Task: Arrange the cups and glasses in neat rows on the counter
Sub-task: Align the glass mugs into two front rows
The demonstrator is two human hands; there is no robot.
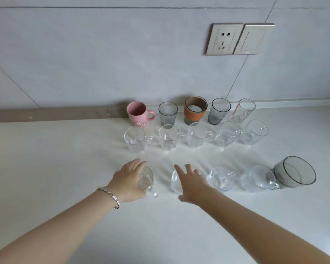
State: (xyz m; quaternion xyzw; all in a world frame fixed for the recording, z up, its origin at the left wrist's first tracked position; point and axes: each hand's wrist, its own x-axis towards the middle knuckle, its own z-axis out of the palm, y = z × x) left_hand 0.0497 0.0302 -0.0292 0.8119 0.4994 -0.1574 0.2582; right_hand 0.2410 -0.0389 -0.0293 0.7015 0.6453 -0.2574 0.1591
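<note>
Cups and glasses stand in three rows on the white counter (65, 159). The back row has a pink mug (138, 114), a ribbed grey glass (167, 113), an orange-banded cup (195, 110), a dark ribbed glass (218, 111) and a clear striped glass (243, 110). Several clear handled mugs form the middle row (198, 137). In the front row, my left hand (129, 181) lies with straight fingers against a clear mug (147, 179). My right hand (191, 182) is spread over a second clear mug (174, 182), mostly hiding it. To the right are two clear mugs (221, 178) (259, 179) and a wide grey glass (295, 172).
A tiled wall rises just behind the back row, with a socket (224, 39) and a switch (253, 39) on it. A brown strip (55, 113) runs along the counter's back edge at the left. Bare counter lies to the left and in front of the rows.
</note>
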